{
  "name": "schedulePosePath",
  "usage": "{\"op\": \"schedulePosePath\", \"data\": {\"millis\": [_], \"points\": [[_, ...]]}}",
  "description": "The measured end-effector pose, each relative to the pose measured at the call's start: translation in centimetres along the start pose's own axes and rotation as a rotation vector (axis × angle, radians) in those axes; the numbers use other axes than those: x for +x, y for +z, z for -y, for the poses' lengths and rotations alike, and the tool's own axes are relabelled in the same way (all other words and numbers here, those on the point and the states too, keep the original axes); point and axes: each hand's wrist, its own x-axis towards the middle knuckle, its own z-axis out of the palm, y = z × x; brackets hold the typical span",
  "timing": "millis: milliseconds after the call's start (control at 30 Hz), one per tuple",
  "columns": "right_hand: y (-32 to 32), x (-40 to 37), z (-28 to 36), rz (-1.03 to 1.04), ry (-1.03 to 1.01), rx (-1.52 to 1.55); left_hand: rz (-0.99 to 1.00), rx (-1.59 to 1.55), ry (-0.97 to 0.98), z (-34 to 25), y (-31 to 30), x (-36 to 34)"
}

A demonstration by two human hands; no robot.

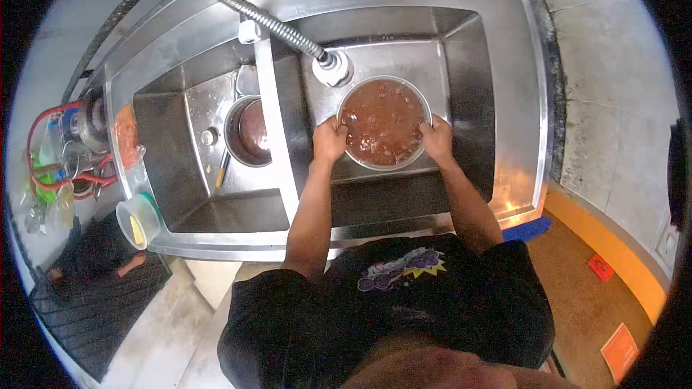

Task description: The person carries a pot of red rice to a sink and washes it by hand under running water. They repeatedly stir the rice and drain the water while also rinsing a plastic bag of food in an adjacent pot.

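A round metal bowl [384, 124] full of reddish-brown water with pieces in it sits in the right basin of a steel double sink [472, 94]. My left hand [329, 142] grips the bowl's left rim and my right hand [437, 138] grips its right rim. The flexible spray faucet [332, 69] hangs just above the bowl's far-left edge.
The left basin holds a metal pot [247, 132] with dark liquid and a utensil beside it. A small container with a green rim [139, 219] sits on the sink's front left corner. Cluttered items and a red hose [65, 151] lie at far left. A black crate [94, 295] stands on the floor.
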Motion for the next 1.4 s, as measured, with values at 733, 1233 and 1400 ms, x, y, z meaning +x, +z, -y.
{"op": "schedulePosePath", "data": {"millis": [733,1233,1400], "points": [[-31.1,-14.8,2.8,-0.207,-0.099,0.282,0.157,-0.289,0.291,-22.8,4.9,-19.7],[-37.1,-15.6,1.3,-0.244,-0.045,0.217,0.280,-0.389,0.290,-25.1,14.2,-17.5],[-37.0,-14.4,0.5,-0.247,-0.102,0.155,0.312,-0.462,0.204,-25.0,14.4,-17.1]]}}
